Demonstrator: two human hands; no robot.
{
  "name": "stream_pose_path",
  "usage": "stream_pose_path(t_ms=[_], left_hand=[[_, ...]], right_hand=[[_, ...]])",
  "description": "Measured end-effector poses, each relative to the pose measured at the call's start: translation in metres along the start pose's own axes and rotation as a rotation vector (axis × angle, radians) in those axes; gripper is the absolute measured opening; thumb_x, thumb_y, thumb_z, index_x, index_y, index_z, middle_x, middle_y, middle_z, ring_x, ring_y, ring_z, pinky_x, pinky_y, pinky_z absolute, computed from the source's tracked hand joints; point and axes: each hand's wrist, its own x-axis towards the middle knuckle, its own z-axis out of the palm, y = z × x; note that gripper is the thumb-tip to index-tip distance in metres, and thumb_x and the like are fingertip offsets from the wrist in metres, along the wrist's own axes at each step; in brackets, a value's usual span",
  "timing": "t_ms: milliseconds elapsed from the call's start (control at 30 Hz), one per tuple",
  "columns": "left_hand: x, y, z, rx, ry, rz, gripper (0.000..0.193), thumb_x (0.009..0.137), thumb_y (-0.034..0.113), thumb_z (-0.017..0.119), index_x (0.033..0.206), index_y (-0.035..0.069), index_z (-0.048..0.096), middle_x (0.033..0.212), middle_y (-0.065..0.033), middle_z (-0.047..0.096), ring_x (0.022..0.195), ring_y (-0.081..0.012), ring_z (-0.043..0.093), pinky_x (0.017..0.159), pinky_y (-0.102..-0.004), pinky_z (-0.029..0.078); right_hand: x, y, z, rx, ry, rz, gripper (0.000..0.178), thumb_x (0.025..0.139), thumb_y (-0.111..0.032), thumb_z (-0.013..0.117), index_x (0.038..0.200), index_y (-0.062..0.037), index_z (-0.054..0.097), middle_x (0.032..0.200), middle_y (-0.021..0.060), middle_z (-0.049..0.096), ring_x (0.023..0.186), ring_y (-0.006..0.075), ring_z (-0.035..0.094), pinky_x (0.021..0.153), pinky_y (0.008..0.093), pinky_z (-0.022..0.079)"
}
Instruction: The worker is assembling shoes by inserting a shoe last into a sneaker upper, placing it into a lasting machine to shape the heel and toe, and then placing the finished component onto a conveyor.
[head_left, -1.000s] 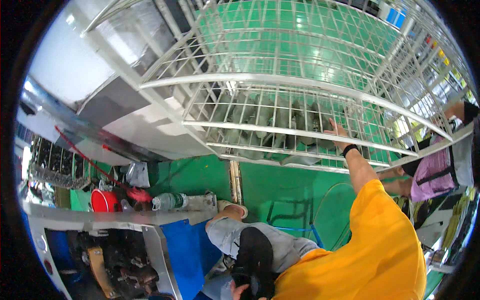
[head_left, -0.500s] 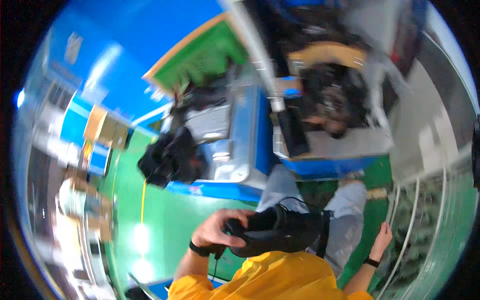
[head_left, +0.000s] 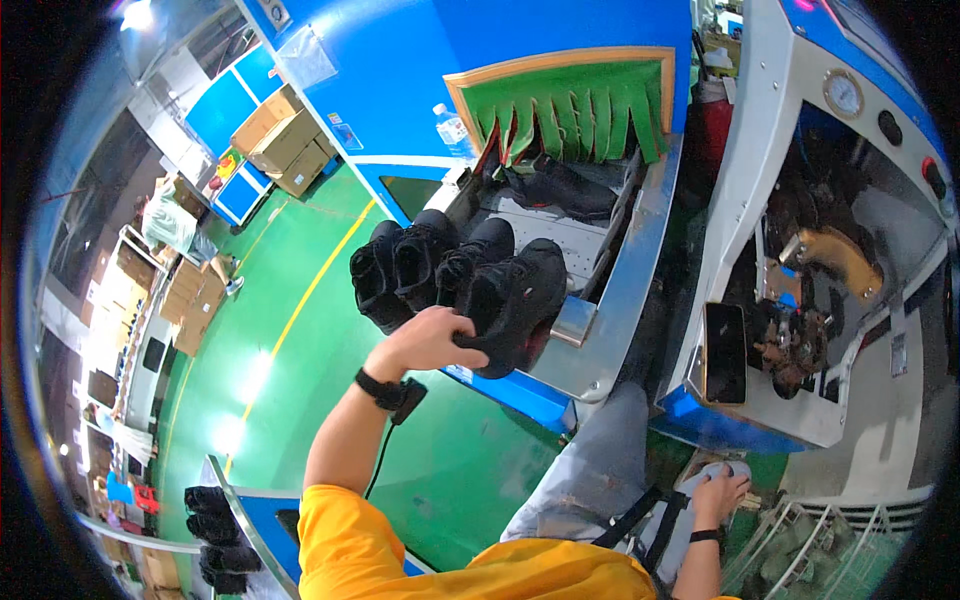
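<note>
Near the middle of the head view, my left hand (head_left: pixel 428 343) is closed on the near end of a black shoe (head_left: pixel 520 303). That shoe tilts over the near edge of the conveyor bed. More black shoes (head_left: pixel 432 252) stand beside it in a row, to its left. Low on the right, my right hand (head_left: pixel 718 497) rests by my grey-trousered leg, its fingers loosely bent and apart, with no object visible in them. Farther in on the conveyor bed (head_left: pixel 577 243), another black shoe (head_left: pixel 562 190) lies before a green strip curtain (head_left: pixel 570 118).
To the right stands a machine with a pressure gauge (head_left: pixel 843 92), and a dark phone (head_left: pixel 725 352) leans on its front. A white wire rack (head_left: pixel 800 550) is at lower right. At lower left, black shoes (head_left: pixel 215 540) stand by a blue-sided surface. Cartons (head_left: pixel 290 150) are behind.
My left hand has moved from in front of my body to the conveyor's near edge with the black shoe. My right hand has come from beside the wire rack to my leg. The view has turned.
</note>
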Motion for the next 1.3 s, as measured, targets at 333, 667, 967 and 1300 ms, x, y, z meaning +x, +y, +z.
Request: stream_pose_path(t_ms=[333, 667, 967, 1300], left_hand=[[-0.008, 0.016, 0.037, 0.264, 0.377, 0.123, 0.045, 0.075, 0.048, 0.081, 0.088, 0.005, 0.077, 0.080, -0.0188, 0.065, 0.085, -0.0349, 0.063, 0.082, -0.0445, 0.050], [-0.098, 0.029, 0.078, 0.168, 0.426, 0.107, 0.042, 0.073, 0.049, 0.084, 0.091, 0.012, 0.075, 0.085, -0.0109, 0.065, 0.088, -0.0331, 0.063, 0.081, -0.0439, 0.051], [-0.079, 0.055, 0.083, 0.222, 0.232, 0.079, 0.053, 0.079, 0.060, 0.077, 0.100, 0.011, 0.077, 0.092, -0.0191, 0.065, 0.095, -0.0370, 0.062, 0.082, -0.0468, 0.050], [-0.071, 0.052, 0.105, 0.250, 0.247, 0.065, 0.051, 0.083, 0.057, 0.074, 0.101, 0.009, 0.079, 0.094, -0.0210, 0.063, 0.095, -0.0368, 0.059, 0.085, -0.0464, 0.048]], right_hand=[[0.002, -0.013, -0.010, -0.057, 0.035, 0.030, 0.048, 0.086, -0.025, 0.074, 0.129, -0.0069, 0.064, 0.138, 0.0259, 0.043, 0.132, 0.0469, 0.041, 0.106, 0.0567, 0.041], [0.011, -0.016, -0.007, -0.053, -0.008, -0.018, 0.046, 0.089, -0.032, 0.069, 0.131, -0.0135, 0.063, 0.134, 0.0202, 0.046, 0.126, 0.0397, 0.047, 0.098, 0.0514, 0.047], [0.004, -0.021, -0.015, 0.039, -0.027, 0.035, 0.049, 0.087, -0.032, 0.076, 0.132, -0.0154, 0.061, 0.137, 0.0185, 0.046, 0.127, 0.0388, 0.048, 0.102, 0.0519, 0.046], [0.013, -0.015, -0.030, 0.116, -0.091, 0.098, 0.052, 0.092, -0.030, 0.068, 0.138, -0.0115, 0.055, 0.135, 0.0225, 0.047, 0.119, 0.0375, 0.056, 0.099, 0.0469, 0.049]])
